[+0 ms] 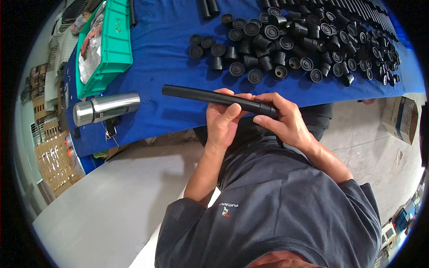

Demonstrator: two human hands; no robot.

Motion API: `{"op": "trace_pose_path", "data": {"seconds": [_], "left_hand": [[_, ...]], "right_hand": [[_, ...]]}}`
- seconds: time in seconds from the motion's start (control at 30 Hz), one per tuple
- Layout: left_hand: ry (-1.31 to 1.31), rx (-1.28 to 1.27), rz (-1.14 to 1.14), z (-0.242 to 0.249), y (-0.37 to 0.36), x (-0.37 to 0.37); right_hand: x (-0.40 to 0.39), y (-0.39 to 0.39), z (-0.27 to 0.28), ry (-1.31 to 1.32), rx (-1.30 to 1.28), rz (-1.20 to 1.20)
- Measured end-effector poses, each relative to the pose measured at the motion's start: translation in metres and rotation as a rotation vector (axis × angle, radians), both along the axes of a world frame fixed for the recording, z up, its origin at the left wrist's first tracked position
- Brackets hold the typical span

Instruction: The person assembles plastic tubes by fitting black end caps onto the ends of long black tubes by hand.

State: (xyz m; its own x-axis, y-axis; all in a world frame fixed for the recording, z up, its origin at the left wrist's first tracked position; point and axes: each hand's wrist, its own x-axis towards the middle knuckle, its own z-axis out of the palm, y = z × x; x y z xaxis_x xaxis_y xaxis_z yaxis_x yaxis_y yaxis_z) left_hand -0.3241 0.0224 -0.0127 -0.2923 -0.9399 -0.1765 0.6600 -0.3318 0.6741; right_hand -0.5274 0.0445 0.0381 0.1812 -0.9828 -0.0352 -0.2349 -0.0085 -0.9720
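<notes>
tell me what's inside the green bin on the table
The green bin holds clear plastic bags with printed, partly orange contents. What the bags contain, and anything beneath them, is hidden; the bin's far end is cut off.

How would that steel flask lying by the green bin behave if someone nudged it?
The steel flask lies on its side on the blue table cover, so its round body would probably roll rather than slide. Its polished metal looks smooth, likely slippery to grip. It seems rigid, and possibly heavy for its size if full, which cannot be told.
</notes>
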Motion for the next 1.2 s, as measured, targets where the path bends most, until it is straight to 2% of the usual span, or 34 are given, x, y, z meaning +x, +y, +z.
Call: {"op": "trace_pose_path", "data": {"seconds": [0.1, 0.2, 0.47, 0.67, 0.77, 0.97, 1.07, 1.2], "left_hand": [[0.024, -0.031, -0.087, -0.008, -0.005, 0.010], [0.157, -0.043, 0.004, -0.004, -0.015, 0.029], [0.168, -0.068, 0.043, -0.018, -0.012, 0.028], [0.176, -0.052, 0.010, -0.020, -0.011, 0.030], [0.186, -0.055, 0.006, -0.021, -0.012, 0.030], [0.235, -0.003, 0.028, -0.011, -0.015, 0.027], [0.267, -0.042, -0.015, -0.023, -0.016, 0.034], [0.296, -0.027, -0.025, -0.023, -0.016, 0.034]], "right_hand": [[-0.002, -0.002, -0.014, -0.014, 0.009, -0.040], [-0.010, -0.004, -0.015, 0.064, -0.039, -0.028], [-0.011, -0.009, -0.015, 0.181, -0.262, 0.018], [-0.019, -0.008, -0.010, 0.220, -0.193, 0.140], [-0.018, -0.008, -0.008, 0.219, -0.162, 0.133], [-0.009, -0.011, -0.009, 0.213, -0.263, 0.008], [-0.010, -0.007, -0.007, 0.081, 0.026, -0.020], [-0.010, -0.008, 0.000, 0.111, 0.179, 0.015]]}}
